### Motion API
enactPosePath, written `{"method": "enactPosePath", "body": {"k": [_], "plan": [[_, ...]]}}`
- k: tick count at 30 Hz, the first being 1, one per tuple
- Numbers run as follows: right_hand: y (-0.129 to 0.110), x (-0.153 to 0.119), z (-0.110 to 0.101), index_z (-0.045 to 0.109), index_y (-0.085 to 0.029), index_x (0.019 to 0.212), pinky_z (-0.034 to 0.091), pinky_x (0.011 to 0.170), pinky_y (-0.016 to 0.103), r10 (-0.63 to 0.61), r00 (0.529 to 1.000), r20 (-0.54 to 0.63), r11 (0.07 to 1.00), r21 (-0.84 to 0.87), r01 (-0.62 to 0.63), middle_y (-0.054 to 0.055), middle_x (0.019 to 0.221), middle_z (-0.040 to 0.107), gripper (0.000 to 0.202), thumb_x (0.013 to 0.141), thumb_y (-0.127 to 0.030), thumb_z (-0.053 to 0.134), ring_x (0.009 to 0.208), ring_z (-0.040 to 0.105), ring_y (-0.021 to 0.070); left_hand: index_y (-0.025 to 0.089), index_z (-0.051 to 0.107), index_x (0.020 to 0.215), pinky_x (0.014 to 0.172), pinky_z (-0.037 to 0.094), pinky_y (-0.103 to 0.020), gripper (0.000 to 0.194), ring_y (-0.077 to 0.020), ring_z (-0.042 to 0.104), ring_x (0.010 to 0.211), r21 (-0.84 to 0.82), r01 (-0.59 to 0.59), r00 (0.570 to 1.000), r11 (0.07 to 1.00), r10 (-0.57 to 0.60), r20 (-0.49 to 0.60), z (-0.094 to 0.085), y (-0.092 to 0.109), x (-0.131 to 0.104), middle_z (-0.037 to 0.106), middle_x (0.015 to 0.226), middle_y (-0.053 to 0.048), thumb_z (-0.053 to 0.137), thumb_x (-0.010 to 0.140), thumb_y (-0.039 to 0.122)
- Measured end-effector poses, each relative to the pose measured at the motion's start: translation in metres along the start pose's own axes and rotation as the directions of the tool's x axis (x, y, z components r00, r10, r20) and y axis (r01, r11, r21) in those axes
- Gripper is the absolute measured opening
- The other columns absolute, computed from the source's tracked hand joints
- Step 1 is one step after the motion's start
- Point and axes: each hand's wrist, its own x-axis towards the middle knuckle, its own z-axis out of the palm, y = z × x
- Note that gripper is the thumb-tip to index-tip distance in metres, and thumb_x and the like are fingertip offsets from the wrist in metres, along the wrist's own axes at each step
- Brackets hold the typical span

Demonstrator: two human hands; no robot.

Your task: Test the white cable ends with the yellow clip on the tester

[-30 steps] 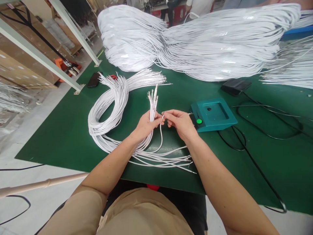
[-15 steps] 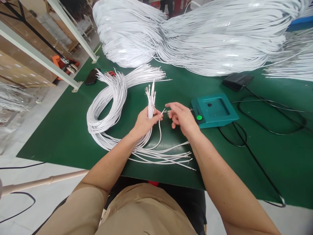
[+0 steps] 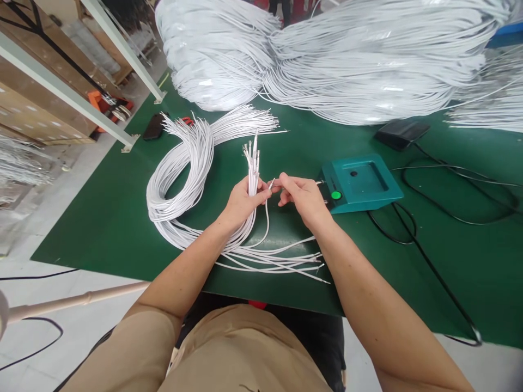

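Observation:
My left hand point(image 3: 239, 204) is closed around a bunch of white cables point(image 3: 253, 182), whose stripped ends point up above the fingers. Between its thumb and fingertips it pinches one single white cable point(image 3: 268, 220), which loops down to the table. My right hand point(image 3: 304, 197) meets the tip of this single cable, thumb and forefinger pressed together there; the fine wires between them are too small to make out. A large coil of the same cables point(image 3: 157, 204) lies left of my hands, and several loose cable ends point(image 3: 294, 267) spread over the table below my right wrist.
A teal device with a green button point(image 3: 363, 182) stands right of my right hand. Black cords point(image 3: 433, 272) run across the green table point(image 3: 102, 218). Behind lies a huge bundle of white cables point(image 3: 359, 65); a black pedal-like box point(image 3: 402, 134) sits near it.
My right hand's fingers have closed from a looser, parted pose and have come to the tip of the single cable. My left hand keeps its hold with little movement.

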Motion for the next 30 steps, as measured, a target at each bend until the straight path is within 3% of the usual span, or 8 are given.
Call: {"method": "enactPosePath", "body": {"k": [3, 6, 9, 12, 14, 17, 22, 30], "plan": [[0.000, -0.001, 0.002, 0.073, -0.015, 0.073, 0.046, 0.056, 0.027, -0.019, 1.000, 0.017, 0.999, -0.034, 0.019, 0.002, 0.063, 0.064, 0.040, 0.077, -0.055, 0.071, 0.052, 0.051, 0.0106, 0.016, 0.051, 0.083, 0.063, 0.044, -0.022, 0.029, -0.0062, 0.052, 0.060, -0.035, 0.002, 1.000, 0.999, -0.002, 0.002, 0.001, 0.002, 0.000, 0.058, 0.074, 0.004, 0.077, 0.073, 0.023], [0.004, -0.001, 0.003, 0.074, -0.016, 0.083, 0.045, 0.054, 0.027, -0.057, 0.998, 0.013, 0.994, -0.093, 0.058, 0.002, 0.078, 0.070, 0.023, 0.076, -0.038, 0.073, 0.054, 0.053, 0.0108, 0.018, 0.060, 0.103, 0.061, 0.044, -0.021, 0.035, -0.0061, 0.052, 0.061, -0.069, 0.018, 0.999, 0.997, -0.015, 0.046, 0.000, 0.003, 0.000, 0.058, 0.076, 0.004, 0.078, 0.073, 0.025], [0.008, 0.000, 0.001, 0.070, -0.017, 0.081, 0.044, 0.061, 0.028, -0.231, 0.973, 0.011, 0.903, -0.369, 0.219, 0.003, 0.079, 0.067, 0.016, 0.087, -0.027, 0.060, 0.060, 0.055, 0.0125, 0.021, 0.064, 0.120, 0.062, 0.045, -0.020, 0.048, -0.0054, 0.053, 0.063, -0.126, 0.097, 0.990, 0.987, -0.082, 0.116, -0.001, 0.003, 0.001, 0.057, 0.080, 0.003, 0.078, 0.074, 0.026], [0.005, -0.002, -0.006, 0.067, -0.016, 0.082, 0.040, 0.069, 0.030, -0.442, 0.873, 0.207, 0.525, -0.730, 0.439, 0.007, 0.086, 0.065, 0.027, 0.096, -0.021, 0.045, 0.075, 0.057, 0.0165, 0.021, 0.067, 0.119, 0.063, 0.047, -0.019, 0.048, -0.0059, 0.057, 0.067, -0.173, 0.229, 0.964, 0.958, -0.199, 0.175, -0.003, 0.001, 0.004, 0.058, 0.083, 0.001, 0.080, 0.073, 0.027], [-0.001, -0.002, -0.013, 0.068, -0.015, 0.087, 0.038, 0.073, 0.033, -0.468, 0.810, 0.353, 0.234, -0.835, 0.498, 0.010, 0.092, 0.066, 0.031, 0.099, -0.020, 0.040, 0.083, 0.057, 0.0204, 0.021, 0.067, 0.118, 0.060, 0.046, -0.018, 0.050, -0.0073, 0.060, 0.070, -0.194, 0.276, 0.953, 0.941, -0.242, 0.180, -0.003, 0.001, 0.006, 0.059, 0.084, 0.001, 0.081, 0.070, 0.027], [-0.009, -0.001, -0.026, 0.067, -0.014, 0.103, 0.036, 0.087, 0.039, -0.480, 0.788, 0.385, 0.012, -0.896, 0.445, 0.012, 0.105, 0.068, 0.025, 0.096, -0.019, 0.045, 0.100, 0.056, 0.0275, 0.018, 0.066, 0.117, 0.049, 0.037, -0.015, 0.052, -0.0105, 0.064, 0.074, -0.171, 0.251, 0.964, 0.953, -0.231, 0.130, -0.001, 0.000, 0.009, 0.059, 0.081, 0.000, 0.083, 0.068, 0.026], [-0.012, 0.005, -0.042, 0.069, -0.012, 0.092, 0.031, 0.099, 0.041, -0.308, 0.898, 0.315, -0.047, -0.947, 0.317, 0.012, 0.088, 0.072, 0.027, 0.091, -0.010, 0.042, 0.089, 0.057, 0.0267, 0.017, 0.066, 0.118, 0.042, 0.030, -0.016, 0.049, -0.0138, 0.066, 0.073, 0.033, 0.184, 0.980, 0.982, -0.186, 0.070, 0.007, 0.002, 0.011, 0.064, 0.082, -0.003, 0.079, 0.071, 0.027], [-0.013, 0.006, -0.043, 0.070, -0.012, 0.093, 0.034, 0.096, 0.039, -0.269, 0.903, 0.334, -0.048, -0.941, 0.334, 0.013, 0.084, 0.071, 0.024, 0.082, -0.005, 0.050, 0.088, 0.057, 0.0274, 0.017, 0.068, 0.117, 0.041, 0.037, -0.017, 0.050, -0.0151, 0.066, 0.067, 0.211, 0.111, 0.992, 0.971, -0.120, 0.027, 0.009, -0.007, 0.019, 0.071, 0.085, -0.005, 0.079, 0.070, 0.033]]}}
